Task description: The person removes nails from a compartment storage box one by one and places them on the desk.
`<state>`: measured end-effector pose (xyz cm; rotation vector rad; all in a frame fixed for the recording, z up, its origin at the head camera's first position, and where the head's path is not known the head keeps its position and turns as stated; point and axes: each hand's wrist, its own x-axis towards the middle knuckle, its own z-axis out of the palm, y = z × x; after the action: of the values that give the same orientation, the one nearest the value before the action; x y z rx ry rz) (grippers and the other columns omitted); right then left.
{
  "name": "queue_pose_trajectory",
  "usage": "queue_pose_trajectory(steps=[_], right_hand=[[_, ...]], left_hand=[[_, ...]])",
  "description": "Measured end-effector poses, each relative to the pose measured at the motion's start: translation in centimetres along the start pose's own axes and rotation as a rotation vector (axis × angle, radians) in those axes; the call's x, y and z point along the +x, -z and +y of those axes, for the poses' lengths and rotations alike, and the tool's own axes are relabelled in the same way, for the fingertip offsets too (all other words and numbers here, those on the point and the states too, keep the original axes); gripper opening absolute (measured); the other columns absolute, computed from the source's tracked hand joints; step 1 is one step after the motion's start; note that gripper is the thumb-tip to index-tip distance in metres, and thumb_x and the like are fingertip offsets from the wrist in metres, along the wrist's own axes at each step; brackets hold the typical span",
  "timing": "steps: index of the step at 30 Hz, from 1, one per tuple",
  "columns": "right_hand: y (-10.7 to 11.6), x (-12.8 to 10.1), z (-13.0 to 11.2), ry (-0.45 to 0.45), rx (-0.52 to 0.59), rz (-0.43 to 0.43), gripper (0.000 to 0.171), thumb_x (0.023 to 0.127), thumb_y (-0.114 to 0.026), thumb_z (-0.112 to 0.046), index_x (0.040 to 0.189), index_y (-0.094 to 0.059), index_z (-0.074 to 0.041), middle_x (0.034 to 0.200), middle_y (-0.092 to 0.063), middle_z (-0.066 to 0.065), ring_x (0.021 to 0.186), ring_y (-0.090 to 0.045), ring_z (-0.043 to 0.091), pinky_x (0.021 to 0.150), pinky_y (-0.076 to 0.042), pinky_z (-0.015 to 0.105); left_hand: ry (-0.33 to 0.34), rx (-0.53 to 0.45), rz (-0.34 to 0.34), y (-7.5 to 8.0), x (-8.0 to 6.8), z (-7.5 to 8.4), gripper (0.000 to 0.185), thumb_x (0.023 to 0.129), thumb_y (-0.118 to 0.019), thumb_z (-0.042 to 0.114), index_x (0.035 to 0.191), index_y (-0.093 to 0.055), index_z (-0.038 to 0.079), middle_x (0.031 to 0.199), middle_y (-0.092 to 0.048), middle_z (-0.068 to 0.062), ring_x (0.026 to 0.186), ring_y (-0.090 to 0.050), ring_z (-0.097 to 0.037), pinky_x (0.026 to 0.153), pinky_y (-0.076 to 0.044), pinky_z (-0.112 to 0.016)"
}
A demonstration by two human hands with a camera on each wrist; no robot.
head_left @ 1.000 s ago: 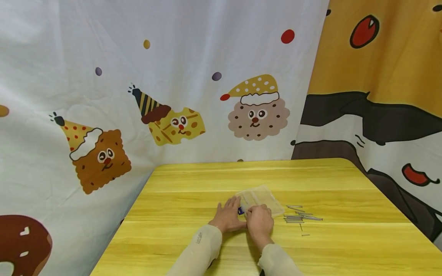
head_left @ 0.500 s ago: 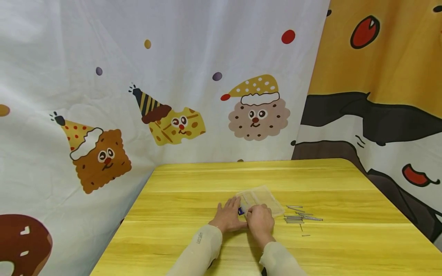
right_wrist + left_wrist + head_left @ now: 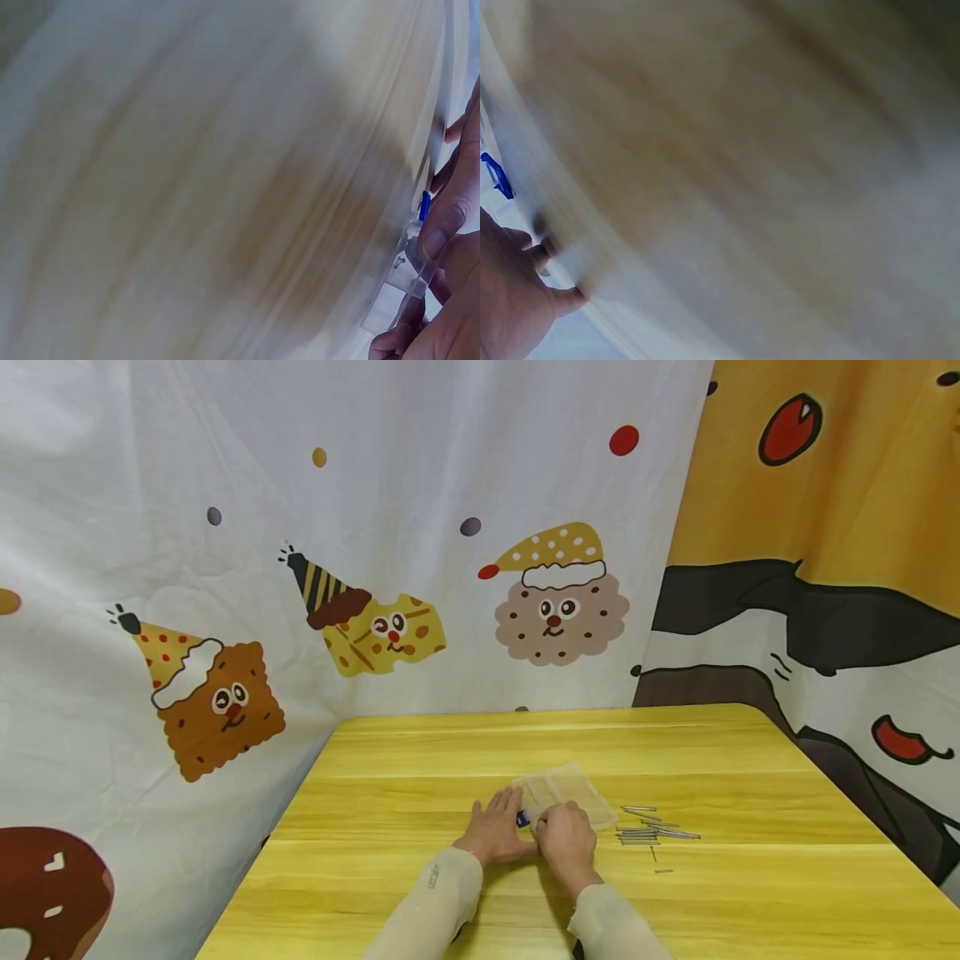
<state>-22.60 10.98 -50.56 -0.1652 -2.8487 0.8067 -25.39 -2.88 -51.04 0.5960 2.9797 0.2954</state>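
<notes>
A flat clear plastic compartment box (image 3: 576, 787) lies on the wooden table, with a blue clip (image 3: 522, 818) on its near-left side. My left hand (image 3: 493, 831) rests along that side, fingers spread and straight, thumb stretched toward the right hand. My right hand (image 3: 566, 845) has curled fingers and grips the box's near edge; the fingertips and whatever lies under them are hidden. In the right wrist view, a small screw-like piece (image 3: 399, 262) shows against the clear plastic, close to a thumb. Only part of the left hand (image 3: 517, 300) shows in its own wrist view.
Several silver nails (image 3: 648, 835) lie in a loose pile right of the box, with a small separate nail (image 3: 663, 871) nearer me. The yellow wooden table (image 3: 375, 810) meets a printed curtain (image 3: 412, 510) behind and beside it.
The right forearm has shifted very slightly to the right while its hand stays at the box. The left hand, box and nails look unmoved.
</notes>
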Motion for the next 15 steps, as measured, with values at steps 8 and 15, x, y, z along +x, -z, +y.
queue_pose_trajectory(steps=[8,15], right_hand=[[-0.18,-0.15,-0.05,0.014,-0.036,-0.002,0.014,0.089,-0.07,-0.016,0.076,-0.073,-0.016,0.085,-0.055,0.008,0.083,-0.057,0.029,0.06,-0.053,0.049],[-0.39,-0.14,0.14,0.008,-0.034,-0.011,0.01,0.09,-0.072,-0.017,0.08,-0.076,-0.016,0.089,-0.056,0.007,0.087,-0.057,0.029,0.063,-0.054,0.05]], left_hand=[[0.0,0.001,0.004,-0.55,0.25,-0.2,0.108,0.08,-0.065,0.072,0.157,-0.026,0.008,0.16,-0.03,-0.011,0.145,-0.031,-0.029,0.112,-0.026,-0.063],[-0.002,0.001,0.019,-0.3,0.09,-0.03,0.108,0.078,-0.067,0.071,0.156,-0.029,0.007,0.158,-0.033,-0.013,0.144,-0.033,-0.03,0.111,-0.028,-0.063]])
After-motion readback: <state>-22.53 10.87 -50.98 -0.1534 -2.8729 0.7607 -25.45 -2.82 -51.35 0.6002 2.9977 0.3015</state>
